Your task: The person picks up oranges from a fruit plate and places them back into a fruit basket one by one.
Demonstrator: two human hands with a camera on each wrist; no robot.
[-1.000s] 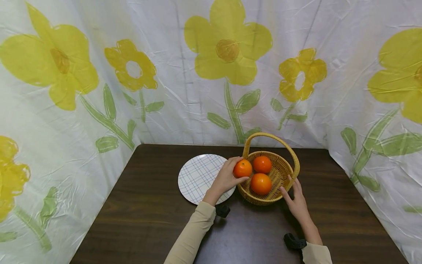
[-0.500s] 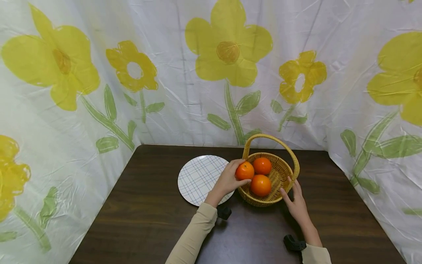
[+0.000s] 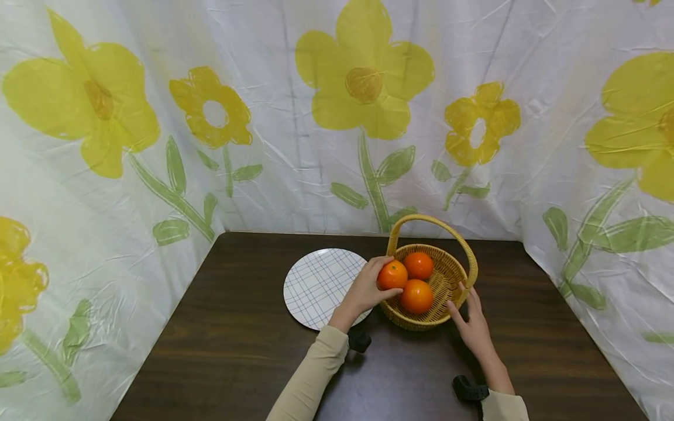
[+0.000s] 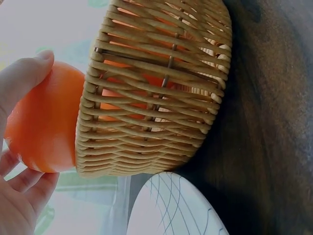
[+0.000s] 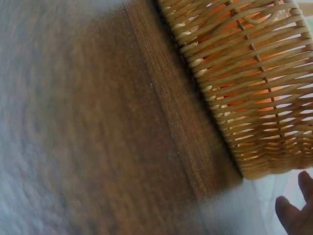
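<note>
In the head view my left hand [image 3: 363,292] holds an orange [image 3: 392,275] between thumb and fingers, over the left rim of a wicker basket [image 3: 453,275]. The left wrist view shows this orange [image 4: 46,120] at the basket's rim, the thumb on one side and fingers on the other. Two more oranges lie inside the basket, one at the back [image 3: 418,265] and one in front [image 3: 416,296]. My right hand [image 3: 474,321] is at the basket's right side by the handle's foot, fingers spread and fairly straight; in the right wrist view only some fingertips [image 5: 293,210] show near the rim.
A round white plate [image 3: 321,286] with blue grid lines lies left of the basket, partly behind my left hand. The basket's tall arched handle [image 3: 432,218] rises above the oranges. A dark wooden table [image 3: 226,327] bears everything; a flowered curtain [image 3: 284,175] hangs behind it.
My left hand has carried the orange slightly right and down, further over the basket. My right hand stays at the basket's right side.
</note>
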